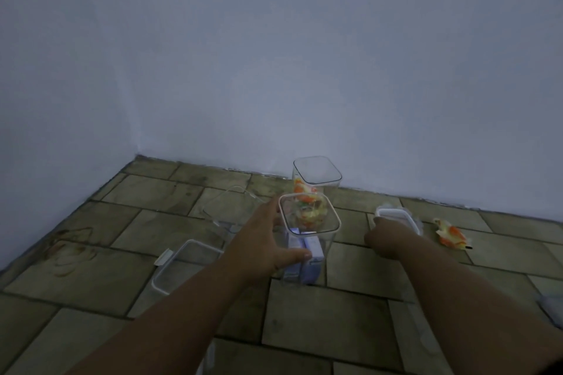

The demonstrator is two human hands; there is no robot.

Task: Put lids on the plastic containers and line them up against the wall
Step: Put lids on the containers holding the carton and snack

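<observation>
A tall clear container (326, 240) with purple boxes inside stands open-topped on the tiled floor. My left hand (268, 240) grips its left side, thumb across the front. Behind it a second clear container (316, 175) holding orange-and-yellow packets stands against the wall, with no lid on it. My right hand (385, 237) holds a white-rimmed lid (399, 216) just off the floor to the right. Another white-rimmed lid (179, 268) lies on the floor at the left. A third clear container (231, 204) lies tipped beyond my left hand.
An orange-and-yellow packet (452, 236) lies on the floor at the right. A pale wall (274, 70) runs along the back and meets a side wall at the left corner. Something clear shows at the right edge (551, 304).
</observation>
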